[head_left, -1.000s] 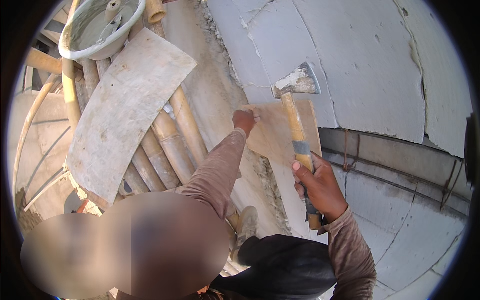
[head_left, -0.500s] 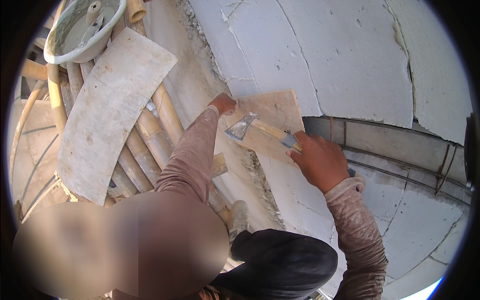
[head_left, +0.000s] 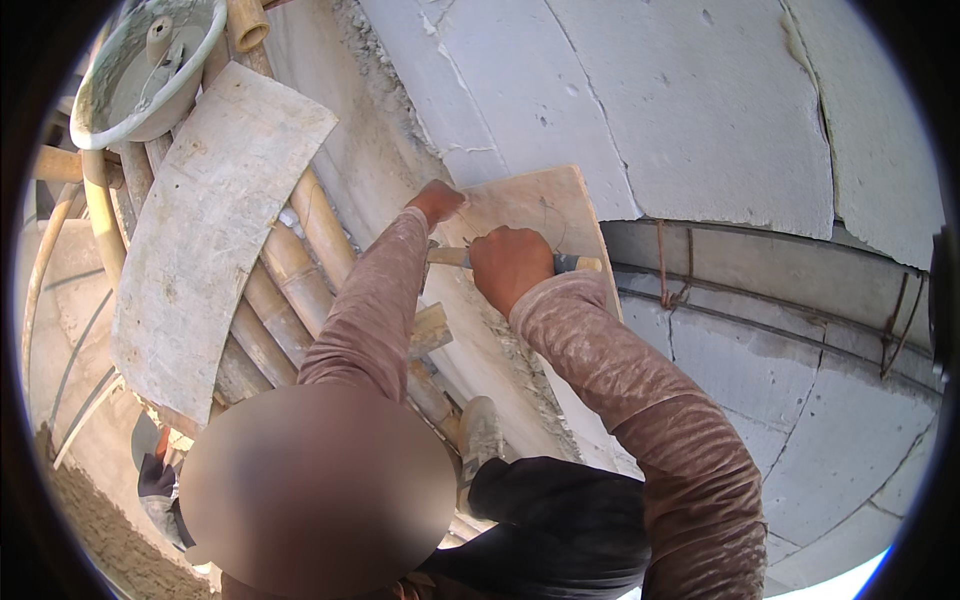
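A thin wooden board [head_left: 540, 200] lies against the grey block wall, some thin wire or dark lines on its face. My left hand [head_left: 437, 203] is closed at the board's upper left edge, fingertips partly hidden. My right hand [head_left: 510, 268] wraps round the wooden handle of a hatchet [head_left: 580, 264] in front of the board. The handle lies roughly level, its butt to the right, dark wrapping near the grip. The hatchet's head is mostly hidden by my left forearm.
Bamboo poles [head_left: 290, 265] form a platform at left, with a large pale sheet [head_left: 215, 200] on it. A white basin [head_left: 165, 120] with grey mortar stands far left. Steel bars [head_left: 770, 310] cross a gap in the block wall [head_left: 700, 110]. Another person [head_left: 160, 480] shows at lower left.
My right hand has moved left with the hatchet, carrying its head behind my left forearm. My left hand remains at the board's edge. Another person has come into view at lower left.
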